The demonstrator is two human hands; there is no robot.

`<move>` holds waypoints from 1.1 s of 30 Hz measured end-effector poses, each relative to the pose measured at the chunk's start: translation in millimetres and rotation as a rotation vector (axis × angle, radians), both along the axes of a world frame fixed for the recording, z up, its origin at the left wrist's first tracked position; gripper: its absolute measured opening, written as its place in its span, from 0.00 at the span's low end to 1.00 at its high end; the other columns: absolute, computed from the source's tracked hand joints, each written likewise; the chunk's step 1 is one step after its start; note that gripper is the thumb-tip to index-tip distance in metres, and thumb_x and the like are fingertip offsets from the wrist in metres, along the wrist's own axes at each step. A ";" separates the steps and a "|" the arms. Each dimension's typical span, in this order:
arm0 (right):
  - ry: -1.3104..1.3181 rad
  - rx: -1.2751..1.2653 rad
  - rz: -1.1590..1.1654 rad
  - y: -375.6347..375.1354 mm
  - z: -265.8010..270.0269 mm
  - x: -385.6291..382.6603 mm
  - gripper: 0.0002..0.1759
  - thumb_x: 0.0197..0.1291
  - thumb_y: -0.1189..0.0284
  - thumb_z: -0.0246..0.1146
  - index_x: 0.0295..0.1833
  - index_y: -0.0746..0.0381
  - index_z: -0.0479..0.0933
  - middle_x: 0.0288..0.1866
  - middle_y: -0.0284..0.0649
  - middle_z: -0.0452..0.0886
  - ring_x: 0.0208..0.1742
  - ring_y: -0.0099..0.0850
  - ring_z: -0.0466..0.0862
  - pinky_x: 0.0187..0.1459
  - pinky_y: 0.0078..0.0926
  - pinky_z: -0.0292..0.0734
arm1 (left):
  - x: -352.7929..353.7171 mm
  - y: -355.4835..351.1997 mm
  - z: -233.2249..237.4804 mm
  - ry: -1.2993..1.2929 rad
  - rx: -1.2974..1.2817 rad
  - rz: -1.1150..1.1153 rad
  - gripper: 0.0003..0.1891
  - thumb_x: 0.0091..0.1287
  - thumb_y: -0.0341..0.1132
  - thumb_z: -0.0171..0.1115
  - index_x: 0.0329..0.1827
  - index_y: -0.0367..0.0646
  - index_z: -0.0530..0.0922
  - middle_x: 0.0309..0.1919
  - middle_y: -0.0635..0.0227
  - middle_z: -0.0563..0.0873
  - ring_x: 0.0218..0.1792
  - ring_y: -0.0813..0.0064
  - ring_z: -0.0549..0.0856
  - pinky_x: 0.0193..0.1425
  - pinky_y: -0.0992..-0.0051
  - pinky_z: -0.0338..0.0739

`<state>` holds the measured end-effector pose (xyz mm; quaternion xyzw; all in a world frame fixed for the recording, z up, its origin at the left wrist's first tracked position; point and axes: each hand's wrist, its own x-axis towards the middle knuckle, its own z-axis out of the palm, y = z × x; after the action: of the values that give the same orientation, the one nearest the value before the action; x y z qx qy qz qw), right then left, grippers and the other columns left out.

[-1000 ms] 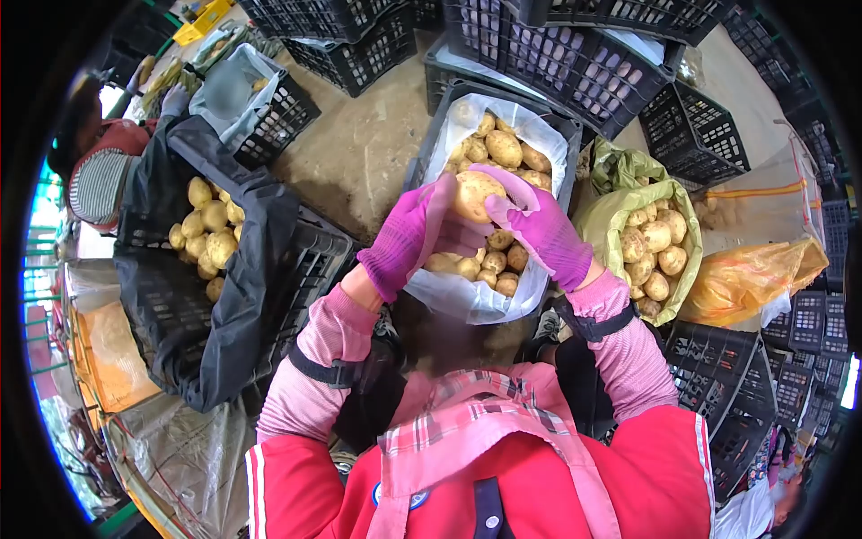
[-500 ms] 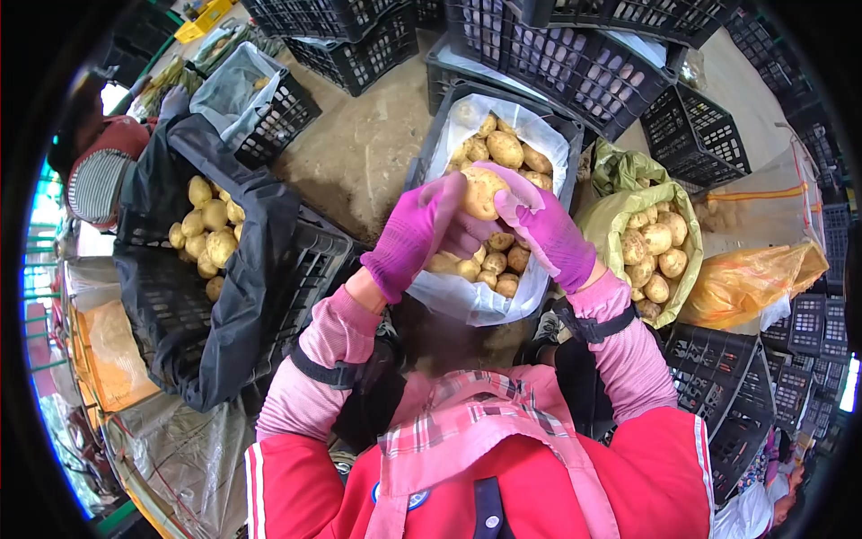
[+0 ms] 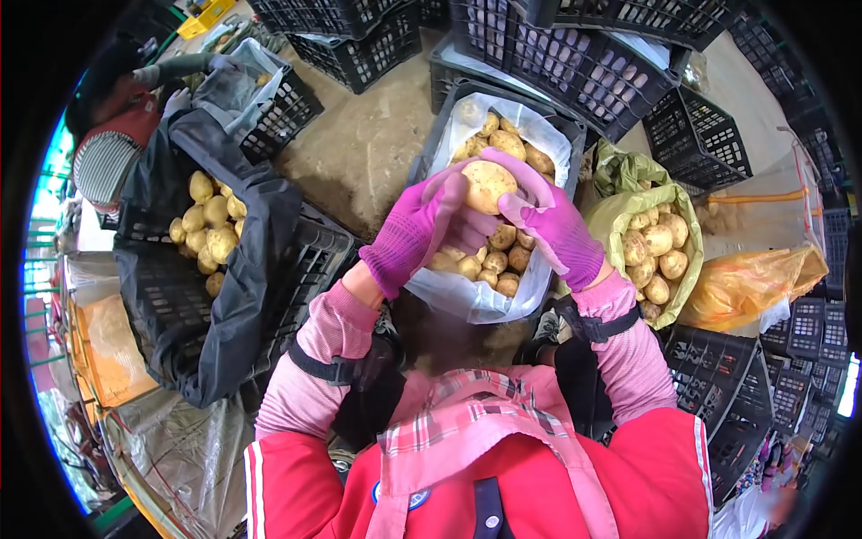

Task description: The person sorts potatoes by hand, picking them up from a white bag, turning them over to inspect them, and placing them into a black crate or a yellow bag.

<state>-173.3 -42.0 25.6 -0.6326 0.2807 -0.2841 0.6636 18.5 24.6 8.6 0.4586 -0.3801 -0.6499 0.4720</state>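
A pale yellow potato (image 3: 488, 188) is held up between my two gloved hands. My left hand (image 3: 422, 216), in a pink-purple glove, grips its left side, with fingers curled beneath. On the other side, the fingers and thumb of my right hand (image 3: 552, 218) are closed round its right edge. Below them stands a black crate lined with a white bag (image 3: 467, 299), holding several potatoes (image 3: 505, 146), some browner than others. My hands hide the middle of that heap.
Left of me, a crate with a black liner (image 3: 162, 305) holds potatoes. A green sack of potatoes (image 3: 658, 241) stands right, beside an orange plastic bag (image 3: 750, 286). Stacked black crates (image 3: 575, 76) rise ahead. Another person (image 3: 112, 148) reaches toward a lined crate (image 3: 269, 117) at upper left.
The potato has been turned in my hands and now lies more sideways, slightly further right. At upper left, the other person's arm has stretched out over the lined crate.
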 end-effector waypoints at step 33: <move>-0.195 0.036 -0.199 -8.9 -38.3 4.1 0.21 0.73 0.62 0.62 0.64 0.62 0.76 0.50 0.37 0.83 0.50 0.23 0.82 0.52 0.22 0.77 | -15.5 -4.1 -17.6 -0.384 -0.355 0.055 0.33 0.76 0.37 0.60 0.80 0.40 0.59 0.51 0.64 0.85 0.46 0.77 0.86 0.55 0.73 0.81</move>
<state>-169.2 -50.8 -12.7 -0.5591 0.2811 -0.4037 0.6674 2.9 20.5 -9.0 0.4935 -0.5582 -0.4610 0.4820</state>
